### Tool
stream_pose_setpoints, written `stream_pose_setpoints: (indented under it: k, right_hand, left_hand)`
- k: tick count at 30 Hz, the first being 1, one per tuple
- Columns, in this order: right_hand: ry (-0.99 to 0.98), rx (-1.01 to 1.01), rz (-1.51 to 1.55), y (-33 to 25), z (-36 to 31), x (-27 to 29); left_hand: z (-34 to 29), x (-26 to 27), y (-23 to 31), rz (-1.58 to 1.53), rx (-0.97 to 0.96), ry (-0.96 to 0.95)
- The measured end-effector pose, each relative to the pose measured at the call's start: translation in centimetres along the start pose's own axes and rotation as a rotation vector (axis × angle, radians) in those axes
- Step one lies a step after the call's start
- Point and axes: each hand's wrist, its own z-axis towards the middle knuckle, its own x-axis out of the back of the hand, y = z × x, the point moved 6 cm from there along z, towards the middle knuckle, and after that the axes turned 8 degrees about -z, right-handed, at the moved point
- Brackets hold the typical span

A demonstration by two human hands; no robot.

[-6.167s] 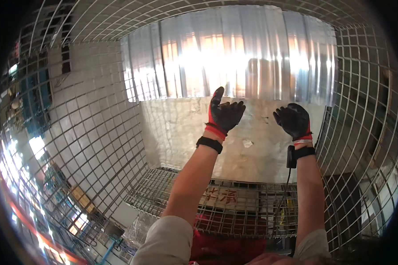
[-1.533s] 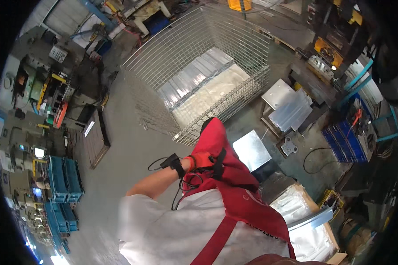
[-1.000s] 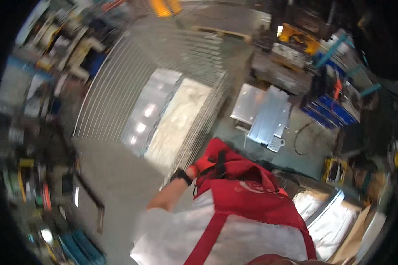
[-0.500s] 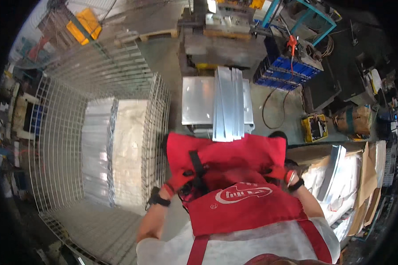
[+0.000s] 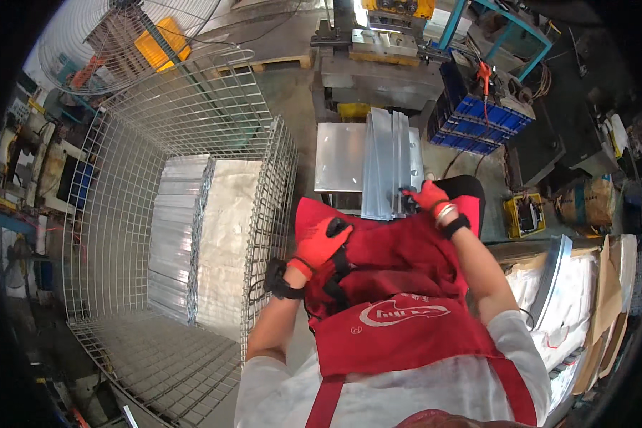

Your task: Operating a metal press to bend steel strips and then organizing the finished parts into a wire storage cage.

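Note:
Several long, flat metal strips (image 5: 380,164) lie stacked, slightly fanned, on a silver metal surface (image 5: 339,153) in front of my knees. My right hand (image 5: 431,198), in a red glove with dark fingertips, reaches to the near right edge of the strips. Its fingers are apart and appear to touch the metal. My left hand (image 5: 321,246), gloved the same way, rests on the red apron (image 5: 385,250) over my lap. Its fingers are curled in, and whatever lies inside them is hidden.
At the left, a wire mesh cage (image 5: 271,185) holds stacked metal strips and a pale sheet. Blue crates (image 5: 478,118) stand at the back right, near a yellow bin (image 5: 524,215). An open carton (image 5: 606,285) is at my right. A machine (image 5: 378,78) stands ahead.
My right hand has left the apron and moved forward to the strips. My left hand has shifted forward and inward over my lap. The view has shifted slightly.

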Motion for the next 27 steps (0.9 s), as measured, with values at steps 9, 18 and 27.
stream_pose_setpoints:
  k: [9,18,27]
  right_hand:
    - [-0.074,-0.119,0.043,1.2,1.8,-4.7]
    - [0.258,0.205,0.683,1.1,-1.2,2.4]
    - [0.252,0.566,0.811,-2.8,-10.1,10.3]
  left_hand:
    - [-0.6,-1.9,-2.4,-0.367,0.266,-0.059]
    - [2.7,-4.9,-0.2,-0.77,0.255,-0.07]
    - [9.6,-15.4,5.5,-1.386,0.378,-0.282]
